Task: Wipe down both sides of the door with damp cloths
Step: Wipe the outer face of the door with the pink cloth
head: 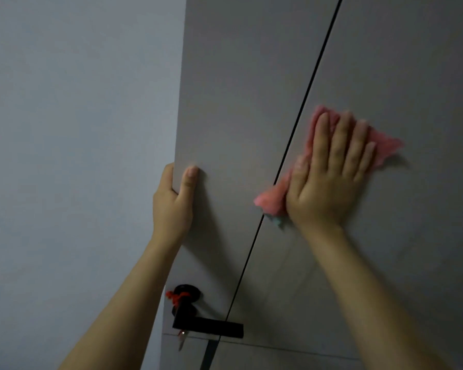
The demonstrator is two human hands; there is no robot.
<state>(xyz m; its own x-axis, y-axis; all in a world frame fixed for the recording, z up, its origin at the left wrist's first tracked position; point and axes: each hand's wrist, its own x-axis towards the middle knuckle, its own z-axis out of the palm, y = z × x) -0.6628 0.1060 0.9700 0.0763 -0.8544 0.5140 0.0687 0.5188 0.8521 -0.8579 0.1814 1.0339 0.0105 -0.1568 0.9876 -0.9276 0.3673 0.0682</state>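
A grey door point(385, 62) fills the right half of the view, with a thin black vertical line running down it. My left hand point(173, 198) grips the door's free left edge, thumb on the near face, fingers wrapped behind it. My right hand point(329, 172) lies flat with straight fingers on a pink cloth point(271, 198), pressing it against the door face just right of the black line. The cloth sticks out at the fingertips and beside the palm.
A black lever handle point(209, 327) with a red string tied round its base sits low on the door; a key hangs below it. A plain pale wall point(78, 129) takes up the left half.
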